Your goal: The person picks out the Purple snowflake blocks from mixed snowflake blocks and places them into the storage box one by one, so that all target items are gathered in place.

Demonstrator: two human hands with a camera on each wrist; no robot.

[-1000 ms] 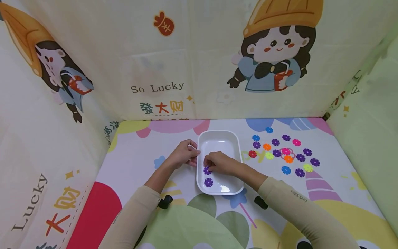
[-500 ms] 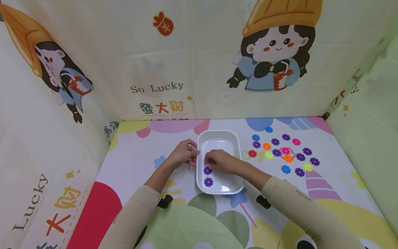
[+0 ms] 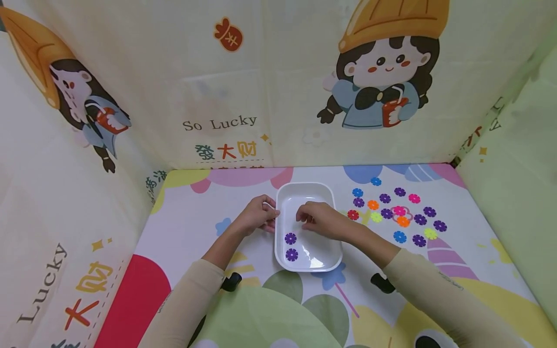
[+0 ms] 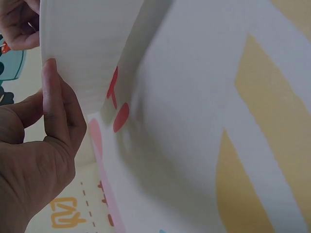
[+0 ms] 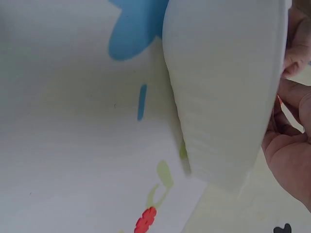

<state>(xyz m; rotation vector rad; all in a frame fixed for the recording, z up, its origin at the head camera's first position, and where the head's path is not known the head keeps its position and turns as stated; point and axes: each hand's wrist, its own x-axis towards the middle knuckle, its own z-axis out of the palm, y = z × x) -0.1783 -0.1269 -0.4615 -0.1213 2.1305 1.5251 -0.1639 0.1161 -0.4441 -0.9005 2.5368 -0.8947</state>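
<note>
A white plastic tray [image 3: 324, 256] stands on the patterned table cover. Two purple flower-shaped plastic discs [image 3: 291, 254] lie near its left front, one behind the other. My left hand [image 3: 256, 214] holds the tray's left rim, thumb at the edge and fingers against the outer wall; in the left wrist view, a fingertip [image 4: 49, 68] meets that wall. Above the tray's middle, my right hand [image 3: 322, 220] hovers with loosely bent fingers and nothing visible in them. In the right wrist view the tray wall [image 5: 223, 92] partly hides the right hand [image 5: 289, 145].
Right of the tray, several flower-shaped discs are scattered: purple [image 3: 419, 240], blue [image 3: 400, 237], orange [image 3: 373, 205], pink [image 3: 414, 198], yellow [image 3: 431, 234] and one red [image 3: 353, 214]. Printed cloth walls [image 3: 296, 96] rise behind and at both sides of the table.
My right hand has lifted off the rear purple disc and shifted right and back over the tray, uncovering that disc. The left hand stays at the rim.
</note>
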